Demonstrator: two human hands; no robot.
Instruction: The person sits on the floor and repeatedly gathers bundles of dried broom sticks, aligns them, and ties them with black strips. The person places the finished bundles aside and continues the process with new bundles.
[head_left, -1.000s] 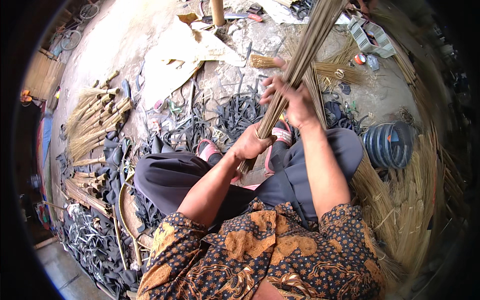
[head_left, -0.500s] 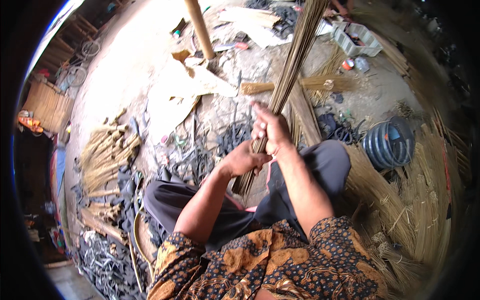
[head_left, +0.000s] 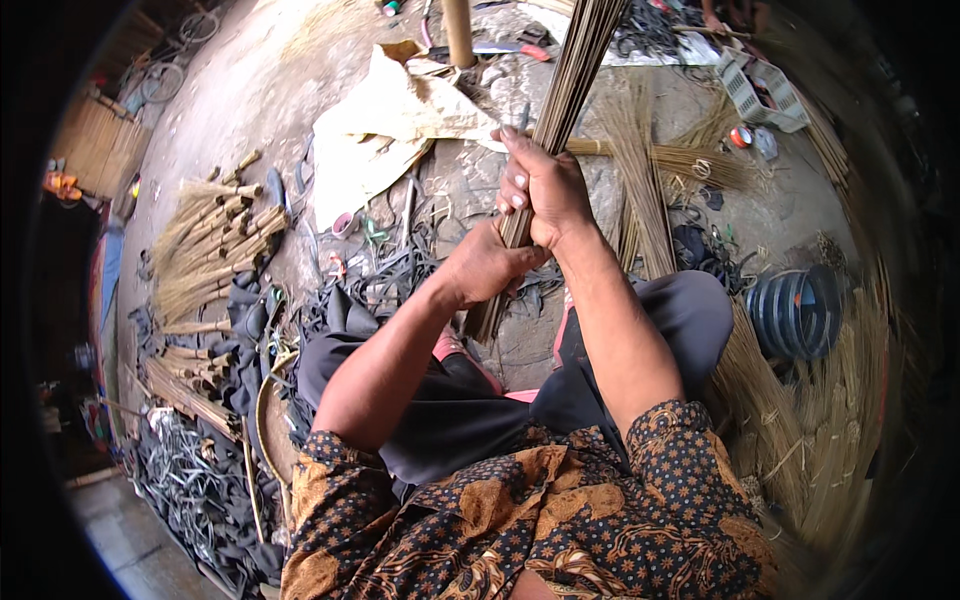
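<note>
A long bundle of thin brown sticks (head_left: 572, 85) slants up from between my knees and runs out past the top edge of the view. Round its lower part my left hand (head_left: 487, 264) is closed, near the butt end, which pokes out below the hand. Just above, my right hand (head_left: 545, 187) grips the same bundle, fingers wrapped about it and thumb side up. The two hands nearly touch. The sticks inside my grip are mostly hidden by the fingers.
Finished-looking stick brooms (head_left: 215, 240) lie piled at the left, with black rubber strips (head_left: 195, 490) below them. Another stick bundle (head_left: 645, 190) lies ahead, near a pale sack (head_left: 375, 130) and a knife (head_left: 490, 47). At the right stand a dark ribbed container (head_left: 795, 312) and a white crate (head_left: 762, 90).
My view has shifted, so the surroundings sit differently. Both hands keep their hold on the bundle, which stands slightly higher in the picture.
</note>
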